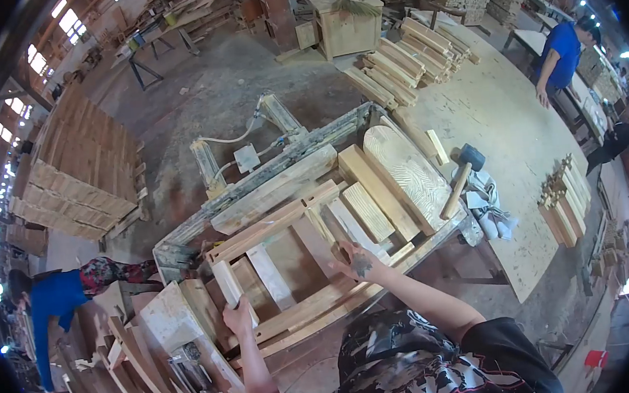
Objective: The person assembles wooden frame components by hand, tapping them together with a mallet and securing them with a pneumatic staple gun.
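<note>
In front of me a wooden frame (294,315) of rails and cross slats lies in a clamping press (185,236). My left hand (239,317) is closed round the near end of a pale wooden slat (230,281) at the frame's left end. My right hand (360,263), fingers curled, grips a brownish wooden slat (314,242) near its near end, where it meets the long near rail. A pale slat (270,275) crosses the frame between my hands. Loose boards (377,191) lie in the press to the right.
A mallet (472,156) and crumpled cloths (486,201) lie right of the press on a plywood table (504,119). Wood strips (411,59) are piled on its far side. A big timber stack (79,167) stands left. People in blue work at left (60,298) and right (563,53).
</note>
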`<action>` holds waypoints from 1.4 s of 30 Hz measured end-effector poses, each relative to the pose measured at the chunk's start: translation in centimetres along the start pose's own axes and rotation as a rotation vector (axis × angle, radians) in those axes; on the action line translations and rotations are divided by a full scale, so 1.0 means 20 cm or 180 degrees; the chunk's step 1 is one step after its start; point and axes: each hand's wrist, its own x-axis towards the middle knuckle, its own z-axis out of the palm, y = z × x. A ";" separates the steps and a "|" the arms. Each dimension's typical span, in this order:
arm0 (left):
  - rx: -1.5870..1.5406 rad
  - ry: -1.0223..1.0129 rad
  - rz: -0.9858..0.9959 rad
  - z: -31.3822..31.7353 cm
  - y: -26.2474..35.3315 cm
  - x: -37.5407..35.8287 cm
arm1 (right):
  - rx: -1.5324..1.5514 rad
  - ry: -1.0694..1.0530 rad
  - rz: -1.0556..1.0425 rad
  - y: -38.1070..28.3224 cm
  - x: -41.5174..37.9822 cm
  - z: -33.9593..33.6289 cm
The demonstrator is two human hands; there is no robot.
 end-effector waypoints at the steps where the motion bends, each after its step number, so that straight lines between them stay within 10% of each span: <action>1: 0.0247 -0.0257 -0.0122 0.02 0.04 0.02 | -0.0194 0.0302 -0.0205 0.01 -0.03 0.04; 9: 0.0168 -0.0140 0.0114 0.23 -0.19 0.07 | -0.2014 0.0698 -0.1244 -0.01 -0.17 0.19; 16: 0.0235 0.0078 0.0248 0.23 -0.14 0.12 | -0.2128 -0.0244 -0.0979 0.07 -0.05 0.41; 29: -0.0027 -0.0292 0.0611 0.28 -0.08 -0.28 | -0.1281 0.1098 -0.1416 0.14 -0.28 0.01; 33: -0.0413 -0.0039 0.0900 -0.04 -0.12 -0.83 | -0.0738 0.2384 -0.0341 0.38 -0.64 -0.13; 37: -0.0882 -0.1096 -0.1434 -0.08 -0.85 -1.08 | 0.1602 0.3868 0.1359 1.11 -0.83 -0.15; 42: -0.0284 -0.0977 -0.1863 -0.15 -1.01 -0.91 | 0.2699 0.4057 0.2932 1.44 -0.81 -0.39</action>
